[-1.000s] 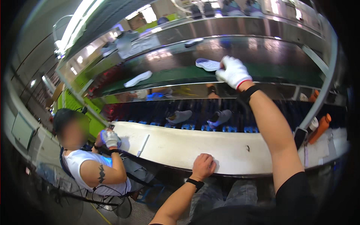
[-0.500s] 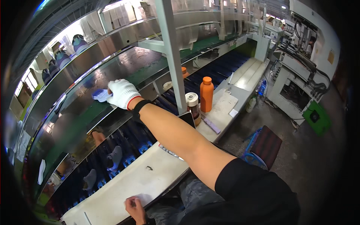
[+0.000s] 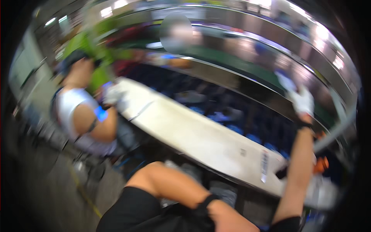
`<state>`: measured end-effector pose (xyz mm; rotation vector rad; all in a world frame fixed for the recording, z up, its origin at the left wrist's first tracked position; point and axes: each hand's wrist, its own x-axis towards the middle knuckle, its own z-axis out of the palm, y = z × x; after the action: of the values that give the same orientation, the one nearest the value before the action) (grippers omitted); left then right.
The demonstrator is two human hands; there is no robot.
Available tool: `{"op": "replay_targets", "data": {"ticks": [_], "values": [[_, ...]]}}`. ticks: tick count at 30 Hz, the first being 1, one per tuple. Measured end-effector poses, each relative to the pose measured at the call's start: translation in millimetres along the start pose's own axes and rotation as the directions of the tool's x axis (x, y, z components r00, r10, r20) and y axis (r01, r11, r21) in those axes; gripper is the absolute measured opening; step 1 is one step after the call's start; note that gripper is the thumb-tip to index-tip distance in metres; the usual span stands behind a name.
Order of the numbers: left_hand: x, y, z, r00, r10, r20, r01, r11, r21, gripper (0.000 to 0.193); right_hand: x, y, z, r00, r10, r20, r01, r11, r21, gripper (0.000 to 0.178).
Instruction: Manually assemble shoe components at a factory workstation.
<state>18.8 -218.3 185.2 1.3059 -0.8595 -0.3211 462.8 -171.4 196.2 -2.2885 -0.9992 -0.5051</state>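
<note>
Stretched far out on the right, my right hand (image 3: 302, 101) wears a white glove and reaches over the green belt (image 3: 247, 65). Its fingers appear closed on one end of a pale purple shoe sole (image 3: 285, 80), though motion smears both. A black band circles that wrist. My left forearm (image 3: 228, 214), also with a black band, crosses low in front of me, and its hand lies out of the picture. Between my arms and the belt runs a long cream worktable (image 3: 185, 127).
A dark roller line with blue lights (image 3: 208, 104) carries blurred shoes (image 3: 228, 113) behind the table. At left a co-worker (image 3: 83, 104) in a white top and dark cap sits by the table's end. An orange bottle (image 3: 320, 164) and a grey post (image 3: 336, 133) stand at right.
My view has swung left, bringing the co-worker in and shifting my right arm to the right side. My bare left hand, earlier over the table's near edge, has gone out of the picture.
</note>
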Motion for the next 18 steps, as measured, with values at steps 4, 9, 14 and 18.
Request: {"op": "replay_targets", "data": {"ticks": [4, 9, 14, 18], "values": [[16, -7, 5, 0.973, -0.001, -0.229, 0.017, 0.998, 0.068, 0.037, 36, 117, 13, 0.997, -0.069, 0.024, 0.060, 0.959, 0.276, 0.023], [12, -13, -7, 0.966, 0.010, -0.260, 0.004, 0.999, 0.051, 0.038, 74, 164, 57, 0.991, -0.130, 0.019, 0.117, 0.939, 0.322, 0.030], [13, -36, -16, 0.994, 0.011, -0.113, -0.013, 1.000, -0.021, 0.039, 81, 161, 60, 0.985, -0.171, 0.020, 0.160, 0.954, 0.255, 0.032], [0, -31, -16, 0.997, 0.012, 0.071, -0.008, 0.998, -0.056, 0.039, 84, 193, 54, 0.982, -0.182, -0.056, 0.190, 0.963, 0.189, 0.034]]}}
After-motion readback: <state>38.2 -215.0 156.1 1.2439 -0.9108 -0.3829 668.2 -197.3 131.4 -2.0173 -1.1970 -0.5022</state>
